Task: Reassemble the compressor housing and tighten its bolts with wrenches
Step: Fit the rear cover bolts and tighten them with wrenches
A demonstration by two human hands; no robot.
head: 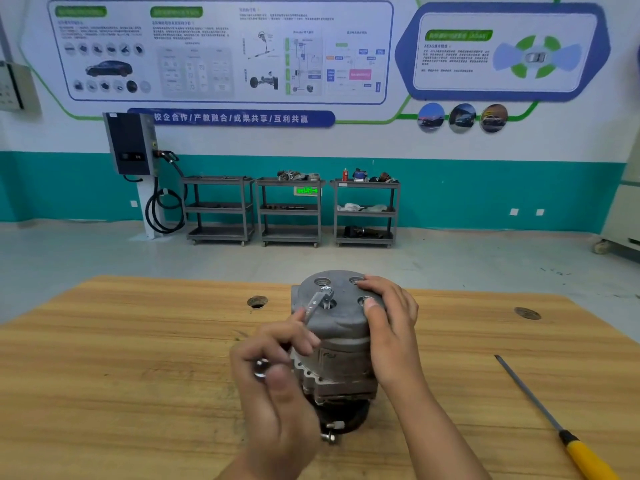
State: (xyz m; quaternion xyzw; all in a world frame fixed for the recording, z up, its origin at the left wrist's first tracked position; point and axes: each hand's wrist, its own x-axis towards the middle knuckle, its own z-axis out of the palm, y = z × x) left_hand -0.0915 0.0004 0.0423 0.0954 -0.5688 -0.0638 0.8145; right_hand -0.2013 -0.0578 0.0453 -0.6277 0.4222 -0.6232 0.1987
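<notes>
Left hand (273,365), nearest the viewer, curls its fingers round the shank of a wrench (313,304); the tool's far end sits over a bolt (327,300) that stands proud of the top cover of the housing (343,330). Right hand (391,317) lies over the cover's right rim, fingers bent down onto the top and thumb against the side, holding the body steady. The housing stands upright on the table (104,375), about midway between the left and right edges, its base well back from the near edge. Step in hand, as judged: running the bolt down. Best practice is to keep the wrench end square and fully seated on the bolt head, swing in short arcs, and press down on the cover so the body does not turn with the tool. Room for the swing is open toward the left edge; on the right, the steadying wrist limits the arc. A screwdriver (554,420) lies toward the near right corner, well apart from the housing. Two holes (257,301) break the tabletop near the far edge.
</notes>
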